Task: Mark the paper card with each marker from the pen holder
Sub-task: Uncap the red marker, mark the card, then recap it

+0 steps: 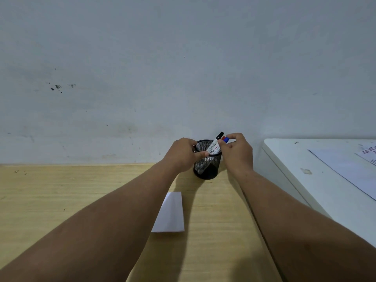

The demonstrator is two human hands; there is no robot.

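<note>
A black mesh pen holder (207, 165) stands on the wooden table near the wall. Three markers lean in it: a black-capped marker (215, 142), plus a red-capped marker (223, 138) and a blue-capped marker (226, 140) behind it. My left hand (182, 153) grips the holder's left rim. My right hand (237, 152) is at the holder's right side, its fingers pinched around the caps of the red and blue markers. A white paper card (171, 213) lies flat on the table between my forearms, closer to me than the holder.
The wooden table (71, 190) runs left and toward me. A white cabinet top (305, 159) with paper sheets (350, 169) stands higher at the right. A pale wall rises right behind the holder.
</note>
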